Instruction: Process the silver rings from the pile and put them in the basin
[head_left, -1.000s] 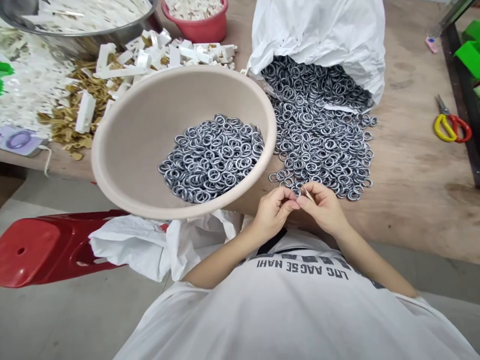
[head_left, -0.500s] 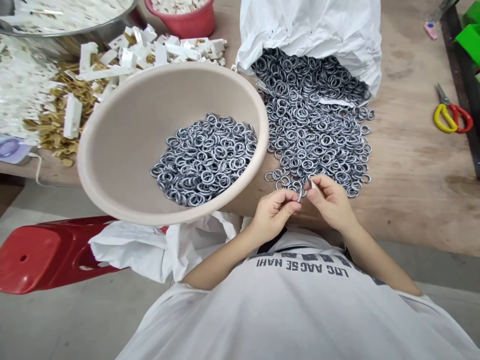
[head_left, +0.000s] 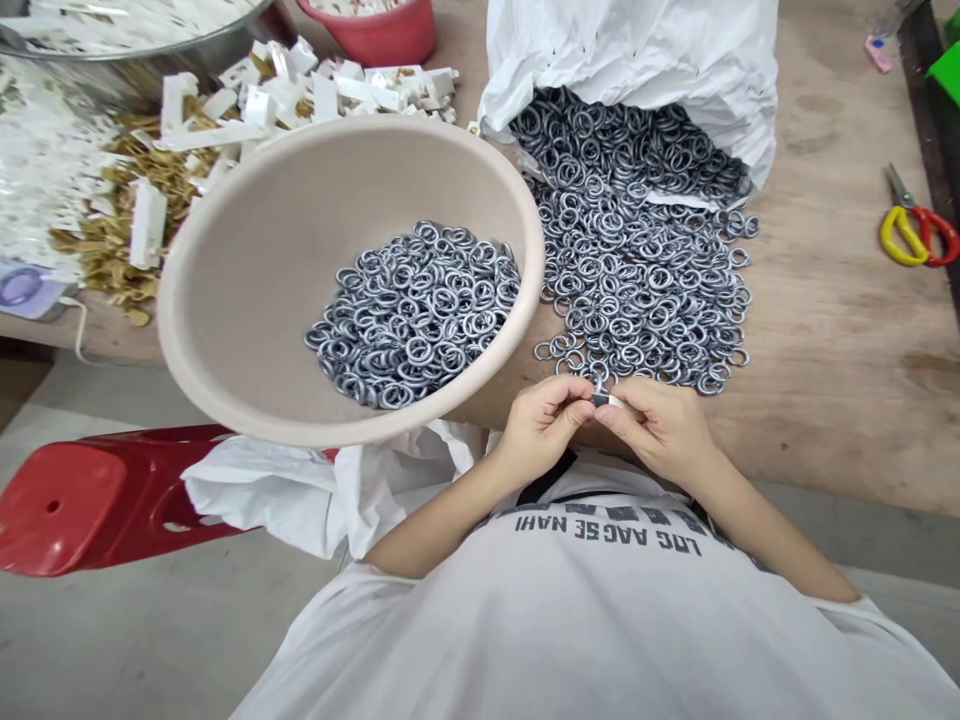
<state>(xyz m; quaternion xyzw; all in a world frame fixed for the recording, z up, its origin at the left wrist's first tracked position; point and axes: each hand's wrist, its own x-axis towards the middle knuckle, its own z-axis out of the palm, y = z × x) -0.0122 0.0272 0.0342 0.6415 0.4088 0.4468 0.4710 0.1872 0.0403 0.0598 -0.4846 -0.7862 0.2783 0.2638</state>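
Note:
In front of my shirt, at the table's near edge, both hands meet. My left hand is closed, thumb against fingers, on a grey metal ring whose upper part shows between the fingertips. My right hand pinches a small flat piece, dark on one face and white on the other, against the ring. Fingers partly hide both; I cannot tell the piece's kind. Just beyond the hands lies a pile of loose grey rings. Left of them, a large beige basin holds a heap of similar rings.
A white sack spills rings at the back. Scissors with yellow and red handles lie right. White plastic parts, tan pieces, a metal bowl and a red tub crowd the left. A red stool stands below.
My right hand has moved left to meet my left hand, and the small dark-and-white piece now rests against the ring. The view has shifted slightly.

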